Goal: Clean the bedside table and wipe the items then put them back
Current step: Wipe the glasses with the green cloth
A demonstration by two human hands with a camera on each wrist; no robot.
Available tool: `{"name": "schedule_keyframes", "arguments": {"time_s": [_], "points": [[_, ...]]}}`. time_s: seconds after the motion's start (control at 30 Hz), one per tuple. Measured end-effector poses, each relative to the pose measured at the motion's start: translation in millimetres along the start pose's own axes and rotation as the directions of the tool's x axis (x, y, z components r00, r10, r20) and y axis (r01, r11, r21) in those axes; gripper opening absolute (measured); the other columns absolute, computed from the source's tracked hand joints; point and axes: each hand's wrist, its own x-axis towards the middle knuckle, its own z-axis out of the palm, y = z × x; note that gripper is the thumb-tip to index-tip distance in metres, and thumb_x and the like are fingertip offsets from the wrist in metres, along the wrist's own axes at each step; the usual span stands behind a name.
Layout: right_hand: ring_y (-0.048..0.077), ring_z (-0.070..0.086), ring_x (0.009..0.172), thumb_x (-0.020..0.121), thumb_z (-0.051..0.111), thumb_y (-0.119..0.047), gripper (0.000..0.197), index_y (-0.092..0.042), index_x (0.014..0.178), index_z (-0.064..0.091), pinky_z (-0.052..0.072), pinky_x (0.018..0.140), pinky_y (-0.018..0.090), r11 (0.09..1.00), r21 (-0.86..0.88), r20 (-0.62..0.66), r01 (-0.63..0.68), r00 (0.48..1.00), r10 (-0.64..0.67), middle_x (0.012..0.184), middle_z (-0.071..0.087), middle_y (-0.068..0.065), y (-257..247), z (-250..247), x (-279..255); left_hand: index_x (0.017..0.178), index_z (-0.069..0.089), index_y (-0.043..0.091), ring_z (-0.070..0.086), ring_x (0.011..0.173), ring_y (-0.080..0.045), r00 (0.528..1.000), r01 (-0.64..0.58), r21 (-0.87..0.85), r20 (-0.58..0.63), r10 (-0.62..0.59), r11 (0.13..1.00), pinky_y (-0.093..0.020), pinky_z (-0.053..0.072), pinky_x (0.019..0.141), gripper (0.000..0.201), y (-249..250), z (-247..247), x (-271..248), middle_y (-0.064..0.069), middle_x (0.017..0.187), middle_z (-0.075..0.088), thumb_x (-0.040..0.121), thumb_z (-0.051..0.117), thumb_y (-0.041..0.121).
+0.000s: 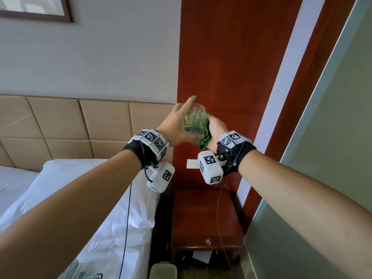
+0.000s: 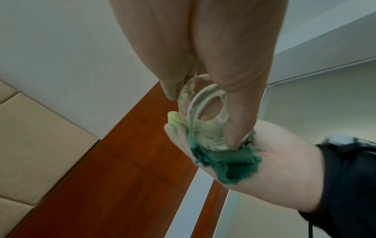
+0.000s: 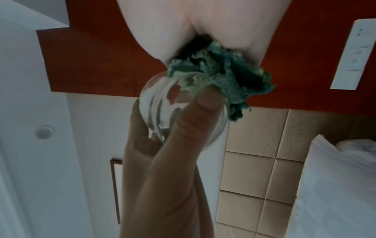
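A: What setting is shown in the head view?

B: A bedroom corner is shown. A red-brown wooden wall panel (image 1: 225, 63) stands at the far centre, a tan padded headboard (image 1: 60, 125) lies to its left, and a bed with white bedding (image 1: 96, 208) is seen at the near left. A grey-green partition (image 1: 330, 158) fills the right side. The bedside table (image 1: 203, 216), in the same red-brown wood, is placed low between the bed and the partition; a small drawer knob (image 1: 208, 242) is visible on its near front.

A: Where is the item being wiped?

B: A clear drinking glass (image 1: 194, 122) is held up in the air, well above the bedside table and in front of the wall panel. It is tilted, with its thick base turned toward the left wrist camera.

A: How are the hands arranged?

B: The left hand (image 1: 177, 125) is wrapped around the glass, the thumb on one side and the fingers (image 2: 240, 99) curled across the other. The right hand (image 1: 216, 129) is closed on a bunched green cloth (image 1: 203, 137), which is pressed against the glass; part of the cloth is seen through the glass wall, so it appears to be pushed into the mouth.

A: What else is visible?

B: A picture frame (image 1: 36, 11) is seen at the far upper left, and a white switch plate (image 3: 352, 54) is mounted on the wall panel.
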Motion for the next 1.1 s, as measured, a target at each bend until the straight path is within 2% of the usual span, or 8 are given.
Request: {"name": "schedule_keyframes", "arguments": {"time_s": [0.13,0.27,0.37,0.47,0.57,0.83,0.93,1.1], "points": [[0.030,0.071,0.088,0.095,0.058,-0.034,0.026,-0.011,0.099,0.070,0.058,0.083,0.043,0.998,-0.015,0.047,0.057,0.997,-0.056,0.097,0.073,0.012,0.6,3.8,-6.1,0.153,0.026,0.011,0.049,0.121,-0.013,0.994,0.065,-0.022,-0.088,-0.066,0.998,-0.031,0.042,0.107,0.123,-3.7,-4.4,-6.6,0.000,0.136,0.051,0.054,0.095,0.037],[0.027,0.072,0.093,0.095,0.056,-0.035,0.027,-0.016,0.100,0.074,0.057,0.088,0.046,0.968,-0.034,0.028,0.247,0.969,-0.246,0.100,0.075,0.008,-0.4,15.8,-15.4,0.149,0.033,0.007,0.051,0.118,-0.013,0.982,0.073,-0.042,-0.170,-0.080,0.996,-0.025,0.042,0.104,0.121,-9.0,-10.3,-8.9,-0.001,0.134,0.053,0.051,0.095,0.042],[0.014,0.067,0.107,0.093,0.054,-0.042,0.035,-0.028,0.122,0.068,0.054,0.096,0.042,0.862,-0.155,0.063,0.483,0.875,-0.480,0.121,0.070,-0.004,2.4,20.0,-19.2,0.143,0.039,0.006,0.052,0.111,-0.017,0.978,0.060,0.008,-0.200,-0.057,0.998,-0.024,0.043,0.097,0.114,-10.0,-16.4,-9.0,-0.002,0.125,0.054,0.051,0.094,0.042],[-0.002,0.059,0.114,0.099,0.051,-0.034,0.035,-0.025,0.132,0.062,0.047,0.100,0.018,0.683,-0.338,0.143,0.647,0.753,-0.642,0.136,0.060,-0.009,2.8,19.2,-27.7,0.142,0.040,0.009,0.053,0.110,-0.019,0.981,0.054,0.064,-0.192,-0.041,0.996,-0.030,0.046,0.098,0.111,-11.3,-21.3,-10.8,-0.001,0.124,0.054,0.051,0.093,0.042],[0.001,0.047,0.131,0.102,0.050,-0.027,0.037,-0.019,0.136,0.057,0.032,0.103,0.003,0.495,-0.453,0.257,0.741,0.641,-0.723,0.143,0.053,-0.004,5.4,16.3,-28.9,0.141,0.041,0.010,0.053,0.110,-0.019,0.985,0.061,0.112,-0.168,-0.042,0.992,-0.035,0.047,0.098,0.110,-10.7,-24.7,-14.3,-0.001,0.125,0.054,0.051,0.092,0.044],[0.008,0.038,0.139,0.101,0.053,-0.020,0.037,-0.016,0.137,0.056,0.029,0.113,0.015,0.090,-0.523,0.530,0.848,0.406,-0.744,0.148,0.046,-0.003,16.7,12.0,-43.1,0.122,0.050,0.011,0.052,0.096,-0.019,0.976,0.141,0.098,-0.183,-0.122,0.985,-0.040,0.050,0.090,0.090,-12.4,-36.6,-17.8,0.001,0.107,0.055,0.049,0.092,0.040],[0.006,0.037,0.140,0.101,0.052,-0.020,0.038,-0.017,0.138,0.055,0.028,0.114,0.016,0.152,-0.519,0.500,0.841,0.443,-0.744,0.149,0.044,-0.004,19.8,16.5,-47.6,0.119,0.051,0.012,0.053,0.096,-0.021,0.971,0.145,0.085,-0.202,-0.126,0.986,-0.040,0.050,0.089,0.084,-11.6,-40.6,-18.8,0.001,0.106,0.056,0.049,0.092,0.037],[0.011,0.044,0.135,0.102,0.048,-0.027,0.042,-0.022,0.144,0.048,0.029,0.102,0.003,0.356,-0.589,0.347,0.725,0.625,-0.699,0.149,0.045,-0.003,6.7,28.7,-51.0,0.122,0.051,0.013,0.055,0.098,-0.021,0.975,0.106,0.128,-0.211,-0.077,0.986,-0.040,0.049,0.089,0.087,-5.3,-39.7,-25.8,0.001,0.110,0.057,0.050,0.091,0.041]]}}
